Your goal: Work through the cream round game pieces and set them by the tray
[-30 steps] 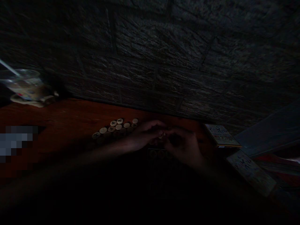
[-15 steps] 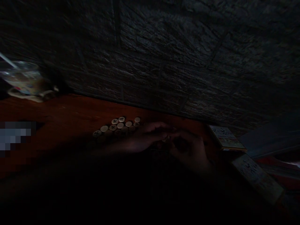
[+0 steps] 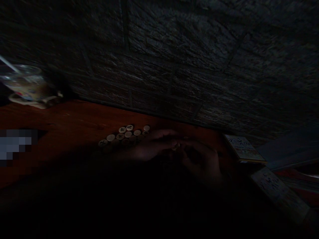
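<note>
The picture is very dark. My left hand (image 3: 152, 146) reaches in over the table with its fingers bent, its thumb touching a small pale xiangqi piece (image 3: 175, 146). My right hand (image 3: 203, 161) curves in from the other side, thumb and fingers closing on the same piece. The fingertips of both hands meet around it, and shadow hides part of the grip. Left of my hands, several round xiangqi pieces (image 3: 120, 136) lie close together in slanting rows, some with dark characters. Another pale spot (image 3: 185, 137) shows behind my right fingers; I cannot tell what it is.
A textured brick wall (image 3: 154, 59) rises behind the reddish wooden table (image 3: 74, 116). At the far left stands a plastic cup (image 3: 27, 83) with a straw, on a pale holder. Two flat printed boxes or books (image 3: 245, 147) (image 3: 276, 189) lie at the right.
The view has shifted slightly, so the printed things at the right sit a little further right and lower. Both hands stay together around the piece, with only slight finger movement.
</note>
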The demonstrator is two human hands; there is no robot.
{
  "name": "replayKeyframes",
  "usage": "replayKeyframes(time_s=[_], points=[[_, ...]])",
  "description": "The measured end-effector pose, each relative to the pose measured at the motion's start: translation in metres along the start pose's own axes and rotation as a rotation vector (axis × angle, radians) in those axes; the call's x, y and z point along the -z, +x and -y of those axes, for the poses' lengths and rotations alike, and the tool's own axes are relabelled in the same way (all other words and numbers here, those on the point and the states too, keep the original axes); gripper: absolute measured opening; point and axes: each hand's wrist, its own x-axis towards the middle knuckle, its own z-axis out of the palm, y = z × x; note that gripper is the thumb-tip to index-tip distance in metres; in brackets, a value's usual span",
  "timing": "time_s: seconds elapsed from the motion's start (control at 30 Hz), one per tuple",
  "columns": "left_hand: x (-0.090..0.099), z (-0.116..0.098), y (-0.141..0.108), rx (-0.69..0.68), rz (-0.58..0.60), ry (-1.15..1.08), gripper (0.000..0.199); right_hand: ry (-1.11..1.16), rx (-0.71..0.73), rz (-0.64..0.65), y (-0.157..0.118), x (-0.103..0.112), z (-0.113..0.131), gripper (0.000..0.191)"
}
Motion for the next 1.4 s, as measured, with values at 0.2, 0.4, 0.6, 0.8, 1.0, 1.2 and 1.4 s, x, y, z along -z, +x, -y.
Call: replayKeyframes(time_s=[0.2, 0.4, 0.6, 0.8, 1.0, 1.2, 1.4], points=[[0.001, -0.003, -0.002, 0.055, 0.02, -0.125, 0.032, 0.187, -0.099, -0.132, -0.001, -0.001, 0.0, 0.02], [-0.001, -0.006, -0.007, 0.085, 0.006, -0.214, 0.021, 0.319, -0.213, -0.201, -0.007, -0.006, -0.006, 0.019], [-0.004, -0.007, -0.009, 0.092, -0.06, -0.195, 0.019, 0.437, -0.273, -0.189, -0.007, -0.009, -0.004, 0.021], [-0.003, -0.002, -0.008, 0.076, -0.077, -0.218, 0.024, 0.584, -0.285, -0.183, -0.007, -0.011, 0.0, 0.02], [-0.006, -0.008, -0.01, 0.104, -0.095, -0.159, 0.017, 0.483, -0.195, -0.138, -0.008, -0.009, 0.003, 0.02], [-0.007, -0.007, -0.009, 0.087, -0.02, -0.094, 0.028, 0.326, -0.054, -0.112, -0.003, -0.005, 0.005, 0.03], [-0.013, -0.01, -0.013, 0.124, -0.014, -0.142, 0.03, 0.311, -0.054, -0.065, -0.001, -0.006, 0.004, 0.024]])
